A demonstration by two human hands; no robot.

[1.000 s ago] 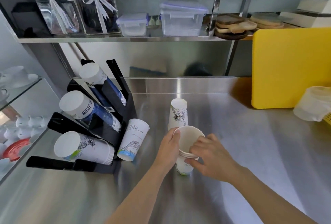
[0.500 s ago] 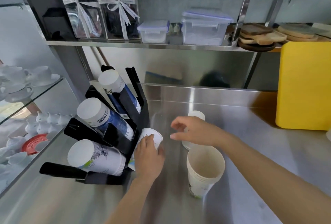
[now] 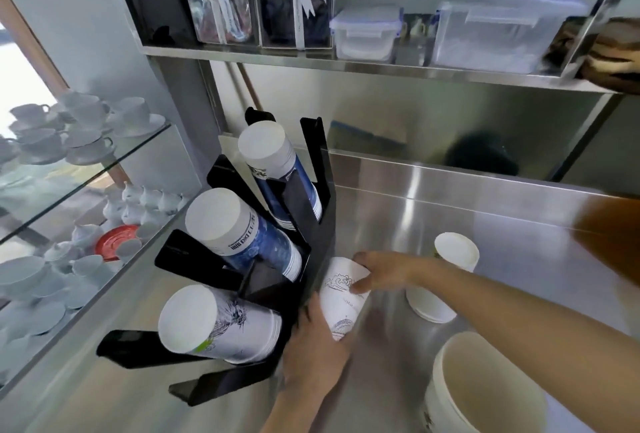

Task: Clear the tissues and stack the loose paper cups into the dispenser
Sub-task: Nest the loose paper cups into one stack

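A black tiered cup dispenser (image 3: 311,211) stands at the left of the steel counter, with three sloping stacks of paper cups (image 3: 225,325) in it. A loose white printed cup (image 3: 341,301) leans upside down against the dispenser's right side. My left hand (image 3: 311,353) grips it low down and my right hand (image 3: 377,271) holds its upper end. An upside-down cup stack (image 3: 446,280) stands just right of my right wrist. An upright stack of nested cups (image 3: 485,384) stands at the lower right. No tissues are in view.
A steel shelf (image 3: 346,62) above carries clear gift boxes and plastic containers (image 3: 502,38). Glass shelves (image 3: 86,169) with white teacups and saucers stand at the left. A steel backsplash closes the counter's (image 3: 433,225) far side.
Both hands left the upright nested stack and moved left to the cup leaning on the dispenser; the left took hold first, then the right. The view shifted left and closer.
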